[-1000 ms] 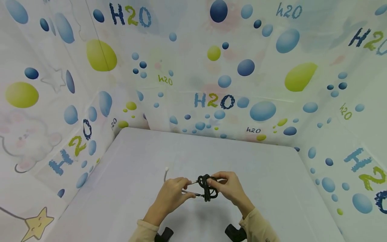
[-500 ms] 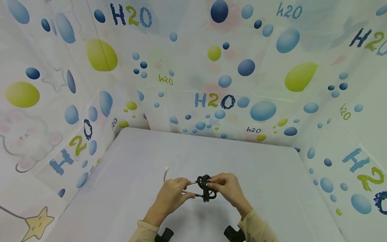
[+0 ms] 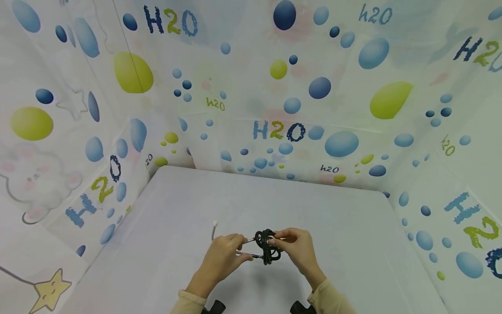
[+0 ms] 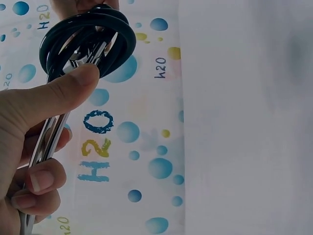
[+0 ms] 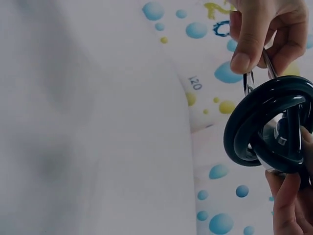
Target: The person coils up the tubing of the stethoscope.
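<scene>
Between the two hands, above the white table, hangs a stethoscope, its black tubing point(image 3: 267, 256) wound in several loops. My left hand point(image 3: 224, 258) grips its two metal ear tubes; one tube with a white ear tip point(image 3: 215, 224) sticks out behind that hand. In the left wrist view the thumb point(image 4: 73, 93) presses near the loops, and the fingers curl round the metal tubes point(image 4: 49, 137). My right hand point(image 3: 299, 248) pinches the loops from the right side. The right wrist view shows a shiny metal part inside the coil point(image 5: 281, 132), mostly hidden by tubing.
The white table point(image 3: 274, 205) spreads below both hands. Printed sheets point(image 3: 251, 100) with blue and green spots enclose its back and sides. Black wrist-worn pieces point(image 3: 214, 307) show at the bottom edge beneath the forearms.
Both hands and the stethoscope sit slightly lower in the head view. The right hand has shifted its fingers a little on the loops. The left hand keeps its hold.
</scene>
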`<state>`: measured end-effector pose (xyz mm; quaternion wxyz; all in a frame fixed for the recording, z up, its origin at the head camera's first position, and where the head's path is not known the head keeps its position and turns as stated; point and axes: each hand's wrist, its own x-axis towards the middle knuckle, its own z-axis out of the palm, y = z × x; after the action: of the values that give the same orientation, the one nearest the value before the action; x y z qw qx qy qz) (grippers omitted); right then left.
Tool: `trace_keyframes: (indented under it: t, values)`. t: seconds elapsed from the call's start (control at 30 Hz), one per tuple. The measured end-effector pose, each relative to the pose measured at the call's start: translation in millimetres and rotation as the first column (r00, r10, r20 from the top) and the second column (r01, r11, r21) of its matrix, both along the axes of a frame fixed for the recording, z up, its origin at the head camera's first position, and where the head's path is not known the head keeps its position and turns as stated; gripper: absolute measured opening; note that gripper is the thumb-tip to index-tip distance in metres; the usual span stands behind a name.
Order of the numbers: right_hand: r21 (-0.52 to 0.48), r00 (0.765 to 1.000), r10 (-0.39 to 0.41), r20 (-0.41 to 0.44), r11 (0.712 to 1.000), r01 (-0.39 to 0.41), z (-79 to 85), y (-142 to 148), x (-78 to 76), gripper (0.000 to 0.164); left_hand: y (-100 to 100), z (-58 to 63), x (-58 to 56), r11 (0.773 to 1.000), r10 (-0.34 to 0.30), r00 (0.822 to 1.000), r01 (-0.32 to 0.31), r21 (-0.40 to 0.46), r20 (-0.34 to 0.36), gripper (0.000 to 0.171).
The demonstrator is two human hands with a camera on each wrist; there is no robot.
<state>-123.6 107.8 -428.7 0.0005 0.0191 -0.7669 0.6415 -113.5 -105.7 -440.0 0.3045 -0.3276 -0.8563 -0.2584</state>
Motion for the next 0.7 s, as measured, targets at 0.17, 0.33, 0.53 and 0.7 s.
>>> trace_keyframes:
  t: [0.17,0.33,0.53,0.7]
  values:
    - [-0.056,1.0,0.012,-0.017,0.998,-0.013,-0.9,1.4,4.6,0.026,-1.1,-0.1,1.7,0.999,-0.01,1.0,0.009,0.031,0.028,0.039]
    - [-0.054,0.998,0.008,-0.065,0.999,-0.012,-4.1,3.5,6.9,0.026,-0.2,-1.4,1.3,0.998,-0.029,0.998,0.026,0.058,0.048,0.04]
    - [-0.099,1.0,0.018,-0.001,0.995,-0.018,-7.5,6.9,5.3,0.027,3.9,-6.8,1.8,0.995,-0.061,0.998,0.058,0.078,0.034,0.04]
    - [-0.14,0.993,0.024,0.115,0.99,-0.007,-7.8,8.1,3.1,0.03,6.4,-9.6,2.8,0.995,-0.061,0.998,0.058,0.082,0.031,0.04]
